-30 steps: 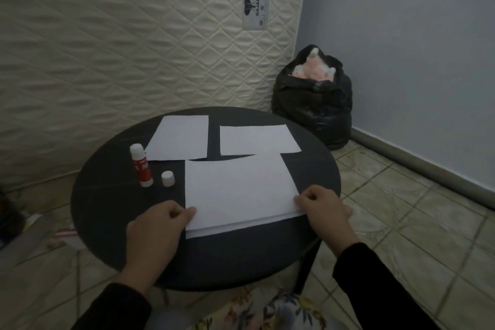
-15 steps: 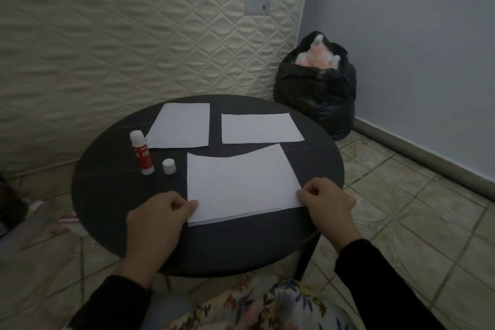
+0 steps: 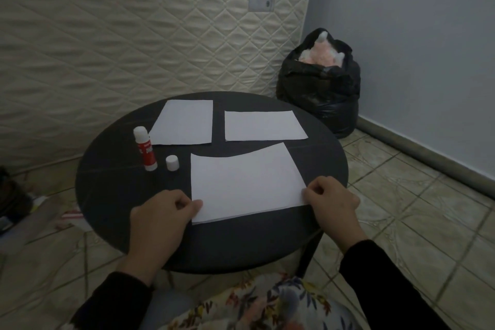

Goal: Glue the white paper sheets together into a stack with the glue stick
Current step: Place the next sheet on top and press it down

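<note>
The left hand (image 3: 160, 213) pinches the near left corner of the top sheet (image 3: 245, 182), and the right hand (image 3: 330, 197) pinches its near right corner, both hands closed on the paper as it lies over the stack near the front of the round black table (image 3: 112, 185). The risk I see is misalignment: a thin sliver of a lower sheet shows along the near edge, and the far left part of the top sheet bows up off the surface, so if it is pressed down now the edges could set crooked or a crease could be trapped once the glue grabs. Too much sideways pull from either hand might also slide the lower layers or buckle the paper. The glue stick (image 3: 145, 149) stands upright and uncapped left of the stack, with its cap (image 3: 172, 162) just beside it; left open, I would guess the tip may dry, and a sweeping sleeve could knock it over. Counting: two loose sheets wait at the back, the left sheet (image 3: 183, 122) and the right sheet (image 3: 263, 125); one stack, with at least two layers visible; one glue stick; one cap; two hands.
</note>
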